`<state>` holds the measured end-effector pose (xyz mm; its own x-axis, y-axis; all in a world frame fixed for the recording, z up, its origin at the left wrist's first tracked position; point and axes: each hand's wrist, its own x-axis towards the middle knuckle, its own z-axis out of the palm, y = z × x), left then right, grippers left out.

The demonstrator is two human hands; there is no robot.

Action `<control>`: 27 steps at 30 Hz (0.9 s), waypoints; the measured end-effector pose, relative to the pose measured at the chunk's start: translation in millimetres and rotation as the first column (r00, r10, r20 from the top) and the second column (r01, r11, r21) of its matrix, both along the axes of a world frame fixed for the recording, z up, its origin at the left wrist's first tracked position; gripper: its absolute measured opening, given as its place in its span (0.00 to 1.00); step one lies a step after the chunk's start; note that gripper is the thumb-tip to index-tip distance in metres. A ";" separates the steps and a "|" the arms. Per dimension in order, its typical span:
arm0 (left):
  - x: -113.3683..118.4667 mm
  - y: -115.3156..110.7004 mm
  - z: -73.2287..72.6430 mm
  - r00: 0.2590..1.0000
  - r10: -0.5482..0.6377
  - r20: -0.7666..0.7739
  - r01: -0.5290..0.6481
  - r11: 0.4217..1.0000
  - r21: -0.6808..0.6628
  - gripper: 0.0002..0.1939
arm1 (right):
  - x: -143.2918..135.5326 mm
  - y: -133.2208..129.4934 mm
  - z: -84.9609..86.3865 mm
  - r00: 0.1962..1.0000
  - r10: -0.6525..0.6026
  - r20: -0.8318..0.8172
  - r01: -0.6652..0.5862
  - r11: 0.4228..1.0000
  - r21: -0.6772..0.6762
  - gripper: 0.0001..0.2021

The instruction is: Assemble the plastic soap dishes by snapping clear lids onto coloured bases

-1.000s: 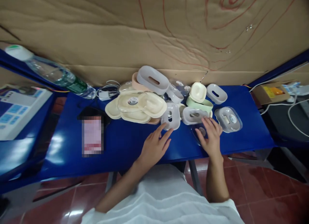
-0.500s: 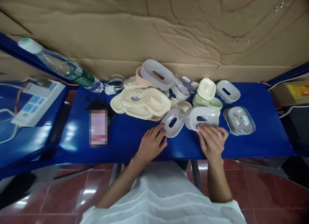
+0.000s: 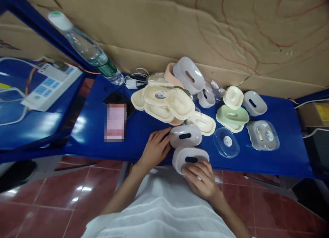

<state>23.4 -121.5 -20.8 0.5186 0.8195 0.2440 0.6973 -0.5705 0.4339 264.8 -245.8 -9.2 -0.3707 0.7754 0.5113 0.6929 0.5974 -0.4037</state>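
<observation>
My right hand (image 3: 200,176) grips the near rim of a grey oval soap dish (image 3: 180,159) with a slot in its floor, held over the table's front edge. Just behind it is a second grey soap dish (image 3: 176,138), tilted, with its left end at the curled fingers of my left hand (image 3: 157,147); the thumb lies below the rim. The two dishes overlap closely in view, and whether they touch I cannot tell. A clear lid (image 3: 222,149) with a round label lies to the right of them. Cream soap trays (image 3: 203,123) lie behind my hands.
Further cream trays (image 3: 158,111) and a large grey dish (image 3: 186,70) form a pile behind. At right are a green dish (image 3: 231,114), a small cream dish (image 3: 233,96) and a lidded grey dish (image 3: 257,137). A phone (image 3: 115,121) and a water bottle (image 3: 87,49) are at left.
My right hand has brought its grey dish left and toward my body, uncovering the clear lid on the table. The dish at my left hand has turned more level. The camera view has shifted.
</observation>
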 end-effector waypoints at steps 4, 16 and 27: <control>8.9 8.3 8.5 0.987 -0.162 -0.017 0.157 0.972 -0.175 0.28 | -15.1 0.0 -2.9 0.994 0.107 -0.020 -0.107 0.994 -0.001 0.14; -63.7 -14.1 21.2 0.969 -0.235 0.081 0.247 0.947 -0.207 0.29 | -42.4 68.3 -1.5 0.987 0.146 0.060 -0.142 0.988 -0.059 0.14; -71.8 -22.9 -4.4 0.995 0.052 0.083 -0.054 0.998 0.017 0.23 | -25.7 162.4 33.9 0.887 -0.426 0.179 0.425 0.904 0.045 0.18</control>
